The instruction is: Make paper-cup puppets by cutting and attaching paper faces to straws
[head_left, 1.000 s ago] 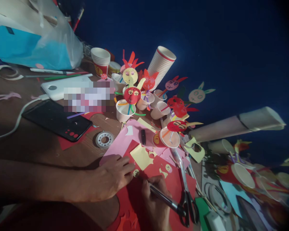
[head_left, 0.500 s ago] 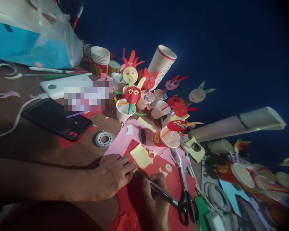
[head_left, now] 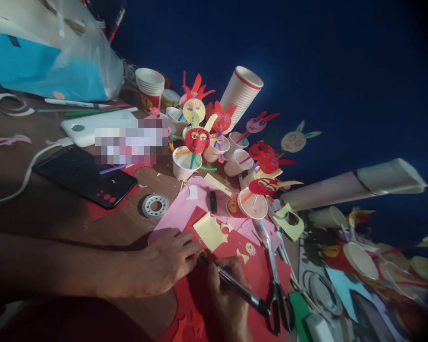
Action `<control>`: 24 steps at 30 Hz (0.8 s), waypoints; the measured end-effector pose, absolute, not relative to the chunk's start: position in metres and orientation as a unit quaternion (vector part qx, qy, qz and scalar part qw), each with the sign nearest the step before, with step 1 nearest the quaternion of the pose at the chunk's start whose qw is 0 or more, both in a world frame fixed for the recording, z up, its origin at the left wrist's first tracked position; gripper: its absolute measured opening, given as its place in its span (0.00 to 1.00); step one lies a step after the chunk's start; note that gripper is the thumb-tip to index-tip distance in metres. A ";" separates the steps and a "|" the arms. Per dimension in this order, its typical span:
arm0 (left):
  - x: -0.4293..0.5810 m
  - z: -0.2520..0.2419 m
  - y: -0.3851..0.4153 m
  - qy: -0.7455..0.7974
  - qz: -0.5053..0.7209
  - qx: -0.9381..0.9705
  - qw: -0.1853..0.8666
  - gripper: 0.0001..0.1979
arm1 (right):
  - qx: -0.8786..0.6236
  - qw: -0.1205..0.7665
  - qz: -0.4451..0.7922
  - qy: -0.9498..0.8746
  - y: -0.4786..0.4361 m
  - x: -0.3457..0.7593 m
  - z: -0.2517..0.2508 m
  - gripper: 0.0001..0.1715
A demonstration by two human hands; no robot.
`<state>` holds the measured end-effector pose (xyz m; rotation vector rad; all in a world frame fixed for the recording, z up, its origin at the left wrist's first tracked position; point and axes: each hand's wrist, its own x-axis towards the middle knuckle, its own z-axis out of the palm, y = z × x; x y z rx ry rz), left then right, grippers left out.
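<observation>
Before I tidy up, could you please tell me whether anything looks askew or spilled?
The red-printed cup near the scissors looks tipped, its mouth turned sideways, unlike the upright white cup farther left. The tall cup stack seems to lean, though lens distortion may exaggerate both. I see no spill.

Black and silver run along the marker (head_left: 238, 287) I'm watching, above red paper (head_left: 258, 268), pink paper (head_left: 171, 216) and a pale yellow sheet (head_left: 210, 232). The scissors (head_left: 273, 273) are silver-bladed, black-handled. The stacked white cups (head_left: 239, 99) have a red rim stripe; the tabletop (head_left: 124, 230) is brown, the wall (head_left: 324, 57) deep blue.
</observation>
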<state>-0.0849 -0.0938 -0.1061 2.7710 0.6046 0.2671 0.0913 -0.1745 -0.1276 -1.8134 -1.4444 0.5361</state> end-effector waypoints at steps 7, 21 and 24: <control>-0.086 -0.100 -0.093 0.205 0.092 0.964 0.140 0.08 | -0.718 0.344 0.171 -0.581 -0.175 0.093 -0.128 0.09; -0.086 -0.102 -0.093 0.206 0.084 0.966 0.133 0.09 | -0.736 0.341 0.190 -0.554 -0.176 0.094 -0.129 0.10; -0.087 -0.101 -0.093 0.210 0.085 0.965 0.133 0.09 | -0.736 0.346 0.188 -0.550 -0.176 0.094 -0.128 0.10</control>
